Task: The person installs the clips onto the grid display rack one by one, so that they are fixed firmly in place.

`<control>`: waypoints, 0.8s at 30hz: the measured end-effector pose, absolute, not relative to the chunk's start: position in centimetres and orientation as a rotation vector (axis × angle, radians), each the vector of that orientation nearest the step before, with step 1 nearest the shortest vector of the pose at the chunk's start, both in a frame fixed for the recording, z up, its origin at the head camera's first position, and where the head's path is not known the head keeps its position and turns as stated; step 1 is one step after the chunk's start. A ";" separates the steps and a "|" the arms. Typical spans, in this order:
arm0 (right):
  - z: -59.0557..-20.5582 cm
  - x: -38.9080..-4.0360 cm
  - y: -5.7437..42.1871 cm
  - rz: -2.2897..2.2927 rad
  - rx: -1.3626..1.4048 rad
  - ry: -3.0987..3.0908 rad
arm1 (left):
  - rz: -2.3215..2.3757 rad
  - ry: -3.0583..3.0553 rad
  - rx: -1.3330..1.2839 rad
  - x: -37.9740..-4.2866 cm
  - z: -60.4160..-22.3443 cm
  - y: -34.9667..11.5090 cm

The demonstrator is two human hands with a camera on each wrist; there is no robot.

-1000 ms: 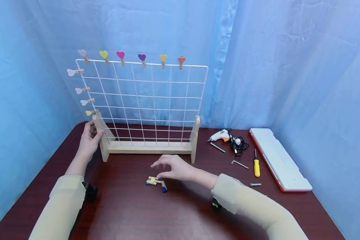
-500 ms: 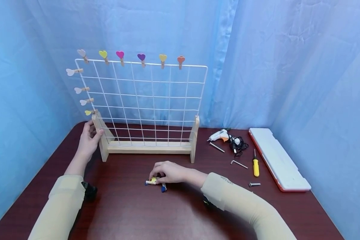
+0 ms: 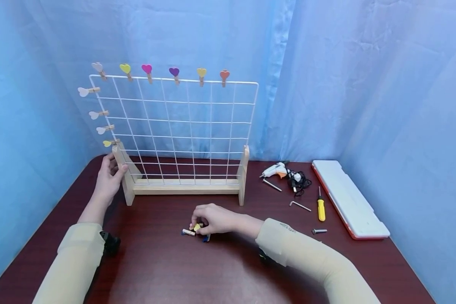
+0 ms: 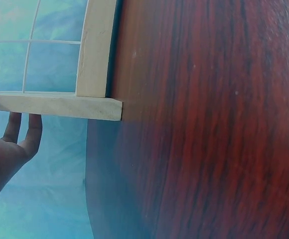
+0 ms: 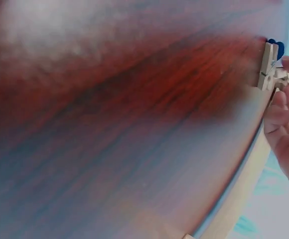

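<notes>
A white wire grid (image 3: 182, 122) stands upright in a wooden stand (image 3: 186, 190). Heart-topped mini clothespins line its top bar, like the pink one (image 3: 147, 69), and its left side. My left hand (image 3: 110, 177) grips the stand's left upright, thumb at the front; in the left wrist view its fingertips (image 4: 34, 129) meet the wood. In front of the stand, my right hand (image 3: 216, 219) pinches a yellow heart clothespin (image 3: 196, 227) low over the table. Beside it lie loose clothespins with blue hearts, one (image 3: 188, 232) left of the fingers and another (image 5: 267, 64) plain in the right wrist view.
On the right lie a white glue gun (image 3: 275, 169) with a black cable (image 3: 304, 183), a bolt (image 3: 272, 185), a hex key (image 3: 300, 206), a yellow screwdriver (image 3: 321, 210) and a shorter bolt (image 3: 319, 231). A white and red case (image 3: 351, 200) borders them. Blue curtains hang behind the table.
My right hand has come down and left onto the small clothespins and pinched the yellow heart one, shifting it off the others. The left hand keeps its place on the stand.
</notes>
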State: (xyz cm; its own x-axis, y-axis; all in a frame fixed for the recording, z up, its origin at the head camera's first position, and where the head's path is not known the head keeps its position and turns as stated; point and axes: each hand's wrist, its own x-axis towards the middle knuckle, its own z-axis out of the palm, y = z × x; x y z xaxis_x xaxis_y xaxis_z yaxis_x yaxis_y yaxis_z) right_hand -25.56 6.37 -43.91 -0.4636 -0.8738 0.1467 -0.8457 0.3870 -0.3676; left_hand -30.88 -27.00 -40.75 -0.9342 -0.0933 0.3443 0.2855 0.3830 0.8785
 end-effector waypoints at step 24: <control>-26.1 -25.7 11.1 -1.142 -1.598 2.774 | -1.524 -2.303 -0.172 -30.8 -40.8 -27.1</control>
State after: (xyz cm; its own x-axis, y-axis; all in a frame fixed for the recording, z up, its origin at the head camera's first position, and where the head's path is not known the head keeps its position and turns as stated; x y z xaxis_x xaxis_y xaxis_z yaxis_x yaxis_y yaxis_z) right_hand -25.70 11.09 -26.15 -0.5322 -0.6693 0.5185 -0.8404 0.3430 -0.4197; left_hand -30.84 -27.06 -40.77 -0.9230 -0.1018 0.3712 0.3018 0.4068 0.8622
